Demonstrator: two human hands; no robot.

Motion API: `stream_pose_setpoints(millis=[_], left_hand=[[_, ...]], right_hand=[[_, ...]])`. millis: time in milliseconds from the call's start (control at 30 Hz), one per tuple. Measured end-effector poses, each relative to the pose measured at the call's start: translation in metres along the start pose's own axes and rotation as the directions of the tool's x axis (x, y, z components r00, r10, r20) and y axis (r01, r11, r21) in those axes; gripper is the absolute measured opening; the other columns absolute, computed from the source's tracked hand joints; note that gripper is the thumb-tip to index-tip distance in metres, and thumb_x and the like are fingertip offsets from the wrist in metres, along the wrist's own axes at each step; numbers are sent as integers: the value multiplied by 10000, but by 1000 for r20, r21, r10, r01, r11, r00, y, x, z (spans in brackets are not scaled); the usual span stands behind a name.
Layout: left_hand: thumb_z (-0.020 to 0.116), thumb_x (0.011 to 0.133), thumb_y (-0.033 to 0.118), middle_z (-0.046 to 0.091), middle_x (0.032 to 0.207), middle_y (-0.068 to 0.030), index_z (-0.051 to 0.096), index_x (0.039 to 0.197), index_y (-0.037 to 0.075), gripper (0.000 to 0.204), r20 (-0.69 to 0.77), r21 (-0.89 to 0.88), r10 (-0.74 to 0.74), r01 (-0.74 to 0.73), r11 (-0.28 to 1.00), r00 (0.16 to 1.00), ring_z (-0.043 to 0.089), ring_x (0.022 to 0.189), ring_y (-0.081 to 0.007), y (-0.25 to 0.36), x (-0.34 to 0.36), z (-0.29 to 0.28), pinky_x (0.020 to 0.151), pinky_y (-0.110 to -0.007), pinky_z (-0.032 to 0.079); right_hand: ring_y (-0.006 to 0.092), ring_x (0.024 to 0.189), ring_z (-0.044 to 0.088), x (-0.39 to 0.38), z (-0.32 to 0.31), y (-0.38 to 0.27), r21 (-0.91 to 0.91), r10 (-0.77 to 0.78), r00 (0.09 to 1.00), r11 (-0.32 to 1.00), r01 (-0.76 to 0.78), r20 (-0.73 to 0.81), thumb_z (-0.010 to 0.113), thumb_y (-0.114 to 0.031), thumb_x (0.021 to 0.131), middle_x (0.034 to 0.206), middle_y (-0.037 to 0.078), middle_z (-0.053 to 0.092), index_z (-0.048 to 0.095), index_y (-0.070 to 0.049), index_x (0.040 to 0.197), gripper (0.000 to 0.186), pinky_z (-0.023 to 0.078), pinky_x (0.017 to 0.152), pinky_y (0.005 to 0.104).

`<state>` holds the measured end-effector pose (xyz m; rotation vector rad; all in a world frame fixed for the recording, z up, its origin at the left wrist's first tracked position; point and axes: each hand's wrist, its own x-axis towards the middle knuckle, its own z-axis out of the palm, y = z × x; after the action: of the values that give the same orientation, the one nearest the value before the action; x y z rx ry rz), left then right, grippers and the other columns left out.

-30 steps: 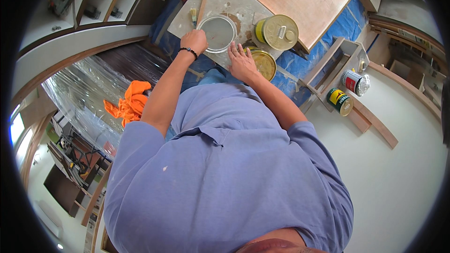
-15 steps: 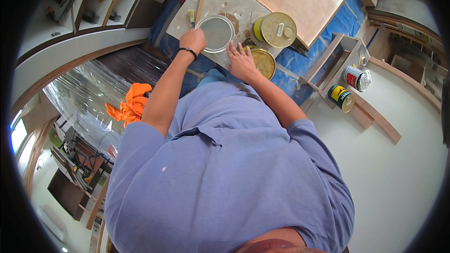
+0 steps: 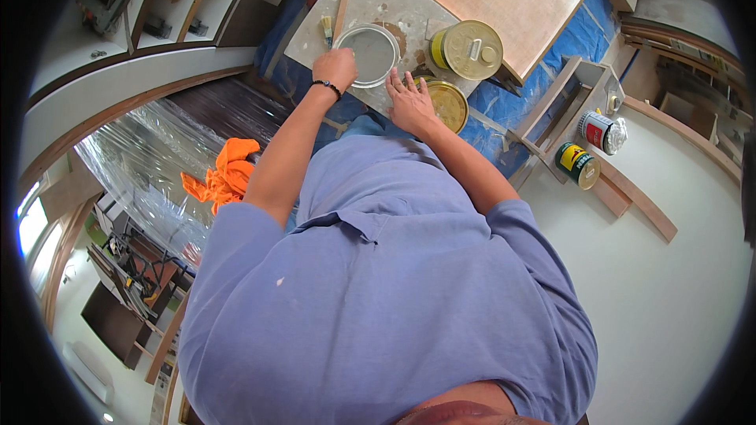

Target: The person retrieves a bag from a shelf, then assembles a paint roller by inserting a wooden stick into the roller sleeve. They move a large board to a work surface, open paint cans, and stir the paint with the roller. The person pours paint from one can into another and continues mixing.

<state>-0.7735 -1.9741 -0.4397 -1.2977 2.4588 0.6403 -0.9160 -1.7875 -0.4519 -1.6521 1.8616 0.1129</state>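
Observation:
A round, clear-rimmed tub [image 3: 380, 53] with grey, cloudy contents stands on the stained board [image 3: 354, 0]. My left hand [image 3: 336, 68] is closed at the tub's left edge; whatever its fingers grip is hidden. Fingers spread, my right hand [image 3: 410, 104] rests against the tub's near right rim. Partly beneath that hand and beside it is a gold-topped round can [image 3: 453, 106]. A larger yellow can with a gold lid and handle [image 3: 475, 49] stands just beyond. At the tub's far left lie a paintbrush [image 3: 327, 29] and a thin wooden stick [image 3: 342, 12].
A plywood panel [image 3: 504, 0] borders the board, with blue sheeting [image 3: 551, 71] underneath. On the right, a green-and-yellow can [image 3: 577, 165] and a foil-covered can [image 3: 602, 132] stand by wooden strips [image 3: 636, 198]. An orange cloth [image 3: 228, 173] lies on plastic wrap [image 3: 142, 165] at left.
My left hand has moved slightly right along the tub's edge and remains closed. My right hand stays spread at the rim. The whole view has shifted a little.

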Motion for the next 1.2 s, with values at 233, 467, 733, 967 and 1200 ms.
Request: stream_pose_setpoints(millis=[233, 467, 733, 967, 1200], left_hand=[[589, 956, 237, 768, 1027, -233, 810, 990, 74, 276, 79, 43, -19, 16, 999, 997, 744, 974, -424, -5, -5, -2, 854, -523, 597], [596, 923, 200, 768, 1009, -238, 813, 995, 67, 264, 8, 19, 30, -30, 999, 1000, 748, 973, -422, -1, 2, 4, 861, -515, 599], [702, 852, 156, 782, 1027, -219, 815, 992, 46, 212, 97, 95, 4, -13, 995, 995, 765, 980, -404, 9, -4, -28, 861, -485, 614], [644, 885, 174, 776, 1023, -227, 813, 997, 58, 234, 48, 62, 32, -35, 997, 998, 755, 985, -417, 5, 3, -11, 869, -501, 607], [611, 899, 170, 767, 1021, -250, 806, 992, 39, 253, 143, 120, 37, -55, 991, 989, 749, 976, -433, 1, 5, -25, 873, -509, 603]], right_hand=[[406, 1603, 253, -1, 1, 1, -5, 11, 1000, 1000, -11, 12, 715, -314, 945, 1768, 114, 221, 318, -87, 1664, 853, 196, 1270, 644], [409, 1602, 254, 0, 1, -2, -21, 7, 1000, 1000, -7, 1, 721, -322, 941, 1768, 108, 225, 323, -87, 1661, 856, 195, 1267, 650], [421, 1598, 255, -2, -1, 0, -11, 11, 1000, 1000, -11, -9, 717, -300, 933, 1759, 134, 238, 325, -85, 1656, 850, 225, 1267, 627], [427, 1596, 257, -2, 0, -1, -29, 9, 1000, 1000, -9, 0, 720, -309, 935, 1760, 129, 237, 317, -91, 1659, 857, 225, 1265, 634], [428, 1591, 269, -2, -2, 0, -21, 8, 1000, 1000, -8, -7, 720, -310, 935, 1759, 123, 244, 326, -96, 1656, 849, 226, 1261, 645]])
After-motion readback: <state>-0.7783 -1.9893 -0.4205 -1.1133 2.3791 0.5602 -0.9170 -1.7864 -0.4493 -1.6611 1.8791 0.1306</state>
